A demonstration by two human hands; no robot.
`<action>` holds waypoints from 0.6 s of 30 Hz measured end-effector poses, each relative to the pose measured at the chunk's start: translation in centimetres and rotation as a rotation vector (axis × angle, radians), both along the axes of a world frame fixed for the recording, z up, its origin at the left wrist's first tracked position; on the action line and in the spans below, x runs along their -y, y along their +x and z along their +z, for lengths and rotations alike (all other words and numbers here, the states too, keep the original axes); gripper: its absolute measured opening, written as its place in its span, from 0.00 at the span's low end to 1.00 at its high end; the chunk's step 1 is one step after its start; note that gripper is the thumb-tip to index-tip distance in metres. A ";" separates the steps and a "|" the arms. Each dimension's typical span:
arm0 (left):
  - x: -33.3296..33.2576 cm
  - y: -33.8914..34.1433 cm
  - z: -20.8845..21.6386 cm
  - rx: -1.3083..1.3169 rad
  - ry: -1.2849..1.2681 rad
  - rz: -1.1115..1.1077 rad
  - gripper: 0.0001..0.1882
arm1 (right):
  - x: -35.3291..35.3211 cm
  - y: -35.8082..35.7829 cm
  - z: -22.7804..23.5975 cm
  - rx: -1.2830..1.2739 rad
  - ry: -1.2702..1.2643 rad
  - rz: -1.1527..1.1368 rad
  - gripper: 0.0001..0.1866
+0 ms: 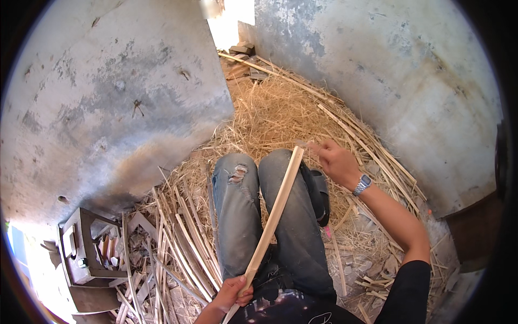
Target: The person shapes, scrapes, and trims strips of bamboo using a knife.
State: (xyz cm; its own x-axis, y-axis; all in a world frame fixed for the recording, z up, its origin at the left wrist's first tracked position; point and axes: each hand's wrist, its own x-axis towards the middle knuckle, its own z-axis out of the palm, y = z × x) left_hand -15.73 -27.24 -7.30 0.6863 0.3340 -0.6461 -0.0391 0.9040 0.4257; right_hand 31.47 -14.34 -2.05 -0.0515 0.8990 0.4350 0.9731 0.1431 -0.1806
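Note:
A long, pale split-bamboo strip (278, 208) slants across my right thigh, from my lap up past the right knee. My left hand (236, 294) is wrapped round its lower end, close to my belly. Beside the strip's upper end is my right hand (335, 162), its fingers curled and pointing toward the tip. A small greyish sliver shows between those fingers and the strip's end. It is too small and blurred to name. Whether the right fingers touch the strip I cannot tell. My knees, in torn jeans (236, 216), are drawn together under the strip.
Straw-like shavings (275, 110) cover the ground ahead. Long strips (372, 146) lie along the right wall (388, 70); more strips (186, 243) are heaped by my left leg. A metal frame (89, 254) stands at the lower left, below a large grey panel (113, 102).

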 end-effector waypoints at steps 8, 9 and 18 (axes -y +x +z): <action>1.6 3.0 1.7 -0.398 0.601 0.099 0.23 | 3.1 -3.8 2.7 -0.139 0.212 0.092 0.24; 1.7 3.4 2.0 -0.446 0.660 0.124 0.23 | 4.1 -5.3 2.5 -0.031 0.179 0.158 0.24; 2.5 3.8 0.6 -0.559 1.042 -0.002 0.24 | 4.7 -4.3 0.3 -0.050 0.167 0.136 0.26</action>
